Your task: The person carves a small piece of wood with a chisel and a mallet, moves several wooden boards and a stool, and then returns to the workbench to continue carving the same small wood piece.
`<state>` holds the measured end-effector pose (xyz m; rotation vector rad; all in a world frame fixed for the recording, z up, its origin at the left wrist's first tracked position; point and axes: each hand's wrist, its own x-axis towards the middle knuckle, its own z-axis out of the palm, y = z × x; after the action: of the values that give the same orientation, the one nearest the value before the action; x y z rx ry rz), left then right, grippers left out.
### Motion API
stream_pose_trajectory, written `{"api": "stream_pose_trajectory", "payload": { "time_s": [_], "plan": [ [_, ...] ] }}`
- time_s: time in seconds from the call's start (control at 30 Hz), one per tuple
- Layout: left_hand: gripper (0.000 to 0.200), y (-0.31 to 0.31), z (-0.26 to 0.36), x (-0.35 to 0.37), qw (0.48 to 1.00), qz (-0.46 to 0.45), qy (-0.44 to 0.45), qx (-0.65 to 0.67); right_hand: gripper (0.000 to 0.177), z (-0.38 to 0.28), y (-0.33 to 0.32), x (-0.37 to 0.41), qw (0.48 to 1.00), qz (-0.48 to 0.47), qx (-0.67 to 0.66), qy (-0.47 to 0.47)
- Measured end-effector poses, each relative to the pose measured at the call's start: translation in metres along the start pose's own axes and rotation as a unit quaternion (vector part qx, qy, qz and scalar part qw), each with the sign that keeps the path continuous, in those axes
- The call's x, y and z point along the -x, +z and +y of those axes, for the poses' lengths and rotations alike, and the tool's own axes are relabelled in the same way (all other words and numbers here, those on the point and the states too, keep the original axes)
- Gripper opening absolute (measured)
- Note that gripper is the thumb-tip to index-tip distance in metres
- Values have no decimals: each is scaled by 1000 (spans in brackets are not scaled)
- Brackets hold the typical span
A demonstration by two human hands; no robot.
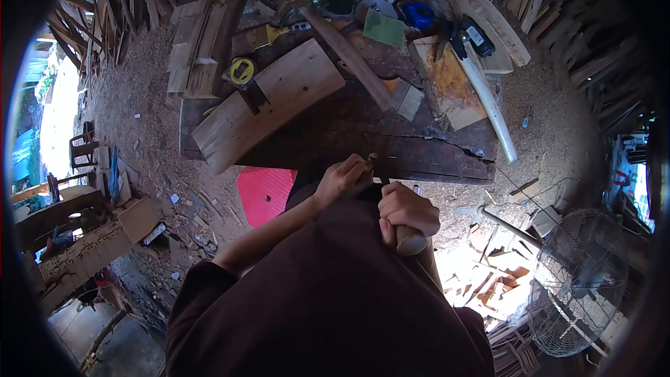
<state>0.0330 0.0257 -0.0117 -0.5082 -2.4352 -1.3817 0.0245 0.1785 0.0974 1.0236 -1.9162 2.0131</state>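
My right hand (410, 211) is wrapped round the thick handle (412, 241) of a wooden-handled tool, perhaps a chisel. A narrow dark shaft seems to run forward from that fist, mostly hidden. My left hand (345, 179) is closed at the bench's front edge, fingers curled together. By its fingertips shows a small pale bit (373, 158), too small to name; what the fingers hold is hidden. Just beyond both hands is the dark wooden bench (328, 141). A wide curved board (279, 105) lies across it, left of my hands.
On the bench are a yellow tape measure (242, 70), a narrow wood strip (349, 59), a paintbrush (410, 102), green sandpaper (384, 28) and a stained wood block (450, 84). A red seat (265, 194) stands at left, a wire-caged fan (579, 283) at right.
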Motion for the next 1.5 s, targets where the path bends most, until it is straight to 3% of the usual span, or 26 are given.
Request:
{"api": "stream_pose_trajectory", "payload": {
  "time_s": [1.2, 1.5],
  "plan": [
    [20, 0, 5, 1, 999, 0, -32, 26, 14, 11, 1, 6, 997, -41, 50, -33],
    [21, 2, 3, 3, 1000, -14, -20, 5, 14, 15, -4, 1, 999, -4, 15, -32]
  ]
}}
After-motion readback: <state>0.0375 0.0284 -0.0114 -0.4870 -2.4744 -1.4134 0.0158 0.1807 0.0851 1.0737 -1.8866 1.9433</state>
